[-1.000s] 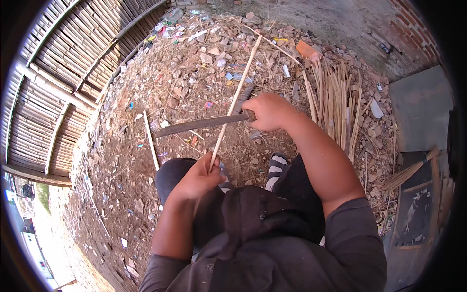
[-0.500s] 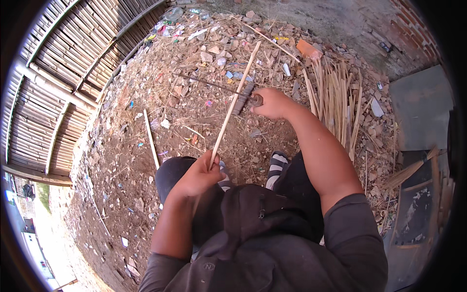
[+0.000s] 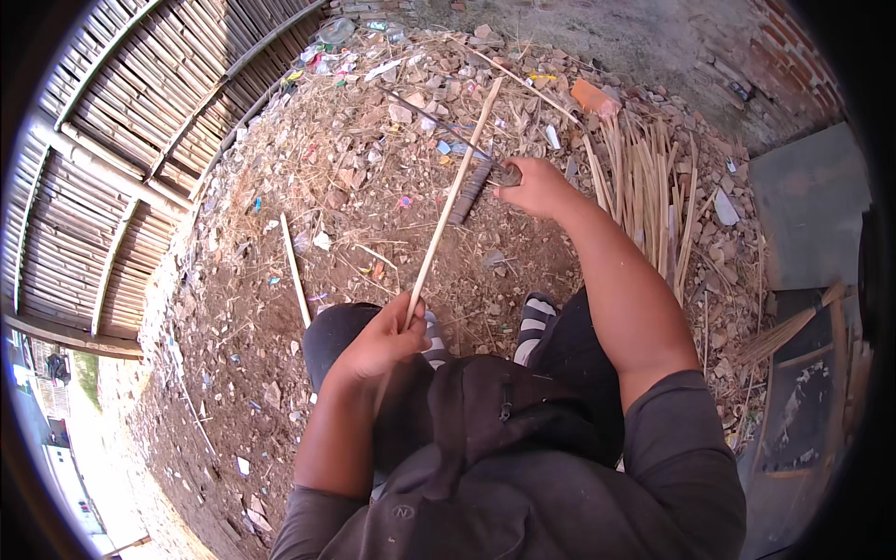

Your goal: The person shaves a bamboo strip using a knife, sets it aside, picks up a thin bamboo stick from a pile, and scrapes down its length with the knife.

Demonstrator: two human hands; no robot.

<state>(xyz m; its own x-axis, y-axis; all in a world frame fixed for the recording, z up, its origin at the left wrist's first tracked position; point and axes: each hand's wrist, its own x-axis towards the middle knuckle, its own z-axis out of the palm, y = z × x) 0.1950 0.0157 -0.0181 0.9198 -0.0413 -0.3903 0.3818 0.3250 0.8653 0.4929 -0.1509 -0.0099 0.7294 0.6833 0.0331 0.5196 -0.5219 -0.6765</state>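
Observation:
My left hand [image 3: 381, 334] is closed around the lower part of a long pale bamboo strip [image 3: 457, 191]. The strip slants up and away to the right, its far end free. My right hand [image 3: 539, 187] grips the handle of a long knife [image 3: 434, 121]; its thin dark blade points far left. That blade crosses the strip in the picture, near its upper half; whether they touch I cannot tell. Just below the blade, beside the strip, a dark ribbed block [image 3: 473, 193] appears to rest on the ground.
A bundle of split bamboo strips [image 3: 653, 191] lies at the right, with an orange brick piece [image 3: 595, 98] behind it. Another strip [image 3: 296, 271] lies on the left. Rubble and litter cover the far ground before a wall [image 3: 644, 51]. A bamboo fence [image 3: 103, 159] stands left.
The knife's blade has tilted, its tip swinging up and to the right, and my right hand has shifted slightly right. My left hand keeps the bamboo strip at nearly the same slant.

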